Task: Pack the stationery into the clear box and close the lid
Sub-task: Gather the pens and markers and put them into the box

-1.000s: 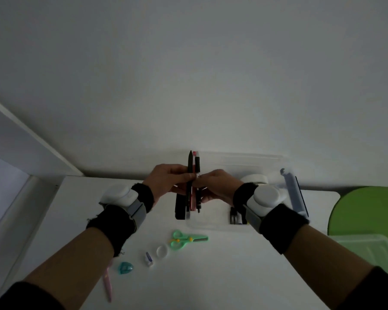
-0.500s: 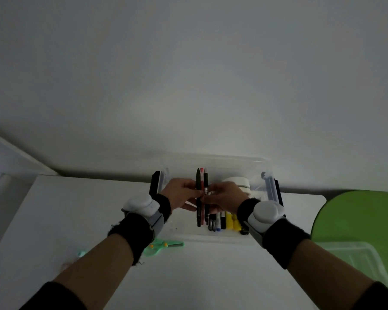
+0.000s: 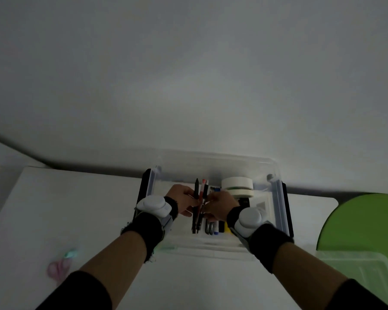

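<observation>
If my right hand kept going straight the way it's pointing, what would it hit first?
Probably the left hand: the right hand points toward it across the pens that both pinch above the clear box. Depth is uncertain.

The head camera is looking forward and down over the table (image 3: 65, 209), near the box (image 3: 277, 195); the wall (image 3: 188, 74) is filling the upper half.

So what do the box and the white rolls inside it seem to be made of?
Clear box: glossy see-through plastic, likely; what lies behind shows through its walls. White rolls: probably matte paper tape, flat-wound with dull faces and a green line between them; the dim picture leaves this open.
</observation>
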A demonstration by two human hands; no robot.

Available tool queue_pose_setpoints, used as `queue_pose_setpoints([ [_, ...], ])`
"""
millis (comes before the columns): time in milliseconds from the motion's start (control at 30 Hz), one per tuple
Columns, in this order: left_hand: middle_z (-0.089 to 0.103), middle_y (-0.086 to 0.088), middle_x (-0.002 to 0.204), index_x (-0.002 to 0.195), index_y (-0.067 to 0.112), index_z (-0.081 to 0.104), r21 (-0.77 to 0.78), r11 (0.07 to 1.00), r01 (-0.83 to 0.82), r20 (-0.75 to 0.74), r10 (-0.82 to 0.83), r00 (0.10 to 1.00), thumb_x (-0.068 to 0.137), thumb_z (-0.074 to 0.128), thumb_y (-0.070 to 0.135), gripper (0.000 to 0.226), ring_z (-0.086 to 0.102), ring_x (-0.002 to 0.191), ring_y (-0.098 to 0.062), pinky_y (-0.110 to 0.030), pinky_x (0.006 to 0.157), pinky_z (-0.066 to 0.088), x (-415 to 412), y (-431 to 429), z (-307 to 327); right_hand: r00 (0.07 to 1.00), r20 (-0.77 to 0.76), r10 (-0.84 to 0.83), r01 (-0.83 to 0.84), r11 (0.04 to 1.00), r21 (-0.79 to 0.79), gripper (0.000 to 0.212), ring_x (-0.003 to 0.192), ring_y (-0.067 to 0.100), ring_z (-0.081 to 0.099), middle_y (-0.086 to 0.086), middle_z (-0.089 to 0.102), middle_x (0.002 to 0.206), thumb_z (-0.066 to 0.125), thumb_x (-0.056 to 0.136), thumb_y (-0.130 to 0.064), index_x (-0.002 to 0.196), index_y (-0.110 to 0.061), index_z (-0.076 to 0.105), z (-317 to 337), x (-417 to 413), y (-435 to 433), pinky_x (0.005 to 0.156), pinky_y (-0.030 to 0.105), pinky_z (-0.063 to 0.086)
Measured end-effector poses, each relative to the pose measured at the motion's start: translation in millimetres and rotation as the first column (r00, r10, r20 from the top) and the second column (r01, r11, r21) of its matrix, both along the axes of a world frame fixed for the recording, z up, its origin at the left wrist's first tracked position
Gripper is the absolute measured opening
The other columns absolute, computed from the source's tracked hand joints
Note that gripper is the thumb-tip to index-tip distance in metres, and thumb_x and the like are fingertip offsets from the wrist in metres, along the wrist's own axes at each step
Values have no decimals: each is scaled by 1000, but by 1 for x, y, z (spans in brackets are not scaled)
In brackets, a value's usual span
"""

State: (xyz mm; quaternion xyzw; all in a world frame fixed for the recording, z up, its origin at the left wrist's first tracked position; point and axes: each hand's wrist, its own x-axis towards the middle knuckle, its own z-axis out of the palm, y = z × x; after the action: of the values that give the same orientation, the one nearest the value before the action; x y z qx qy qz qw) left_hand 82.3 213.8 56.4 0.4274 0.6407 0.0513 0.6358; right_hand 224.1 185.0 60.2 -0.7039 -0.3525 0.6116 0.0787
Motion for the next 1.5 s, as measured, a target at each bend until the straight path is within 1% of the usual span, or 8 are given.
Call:
queue_pose_setpoints([
  [333,67,-29,104,109,-9,63,-82,992,95,-118,-104,987,84,66,5,29,64,84,-30,-31,62,53,23,11,-39,983,122,138,-139,990,3,25,93,33,68,20,69,100,61,88,-11,110,0,63,-35,6,13,88,47,56],
  [533,67,-26,100,87,1,62,-49,982,184,-235,-190,953,85,64,8,8,66,99,-39,-47,89,55,29,15,-54,978,125,169,-167,986,-23,4,81,22,57,11,58,89,56,91,-17,91,-12,56,-46,1,16,85,39,54],
  [700,62,-19,86,70,6,59,-53,975,216,-281,-223,933,83,66,9,15,64,86,-28,-47,89,55,28,18,-62,974,154,166,-161,986,-50,17,91,31,66,18,63,91,55,90,-19,91,-3,62,-53,-1,20,90,46,55],
  [900,72,-23,97,94,-5,72,-12,970,244,-334,-234,913,80,69,15,24,68,81,-28,-37,80,57,28,17,-65,973,144,178,-170,983,-68,15,101,36,67,19,65,96,55,90,-16,94,-2,60,-54,0,17,89,47,55],
  [1133,74,-14,97,83,4,72,27,956,292,-411,-256,875,77,71,18,16,67,84,-23,-22,67,44,30,17,-60,963,151,223,-218,975,-48,30,96,30,65,19,67,102,51,92,-15,112,4,63,-52,8,14,93,45,53],
  [1333,73,-15,101,95,1,73,40,952,304,-428,-259,866,80,69,14,21,68,96,-28,-28,80,52,27,14,-62,965,140,221,-220,975,-21,30,84,22,55,10,57,91,53,91,-15,114,1,63,-51,12,9,91,42,51],
  [1433,69,-14,85,79,3,68,28,951,307,-435,-265,861,82,64,8,7,69,93,-29,-32,83,55,29,13,-57,965,126,231,-232,973,-8,20,83,22,55,9,57,91,52,91,-15,104,-6,65,-48,12,8,87,39,51],
  [1500,60,-8,72,62,13,55,40,958,285,-449,-237,862,83,64,11,22,66,87,-26,-29,76,52,28,12,-54,960,131,248,-250,968,-1,7,83,22,55,9,57,90,51,92,-16,93,-14,58,-45,11,7,85,38,51],
])
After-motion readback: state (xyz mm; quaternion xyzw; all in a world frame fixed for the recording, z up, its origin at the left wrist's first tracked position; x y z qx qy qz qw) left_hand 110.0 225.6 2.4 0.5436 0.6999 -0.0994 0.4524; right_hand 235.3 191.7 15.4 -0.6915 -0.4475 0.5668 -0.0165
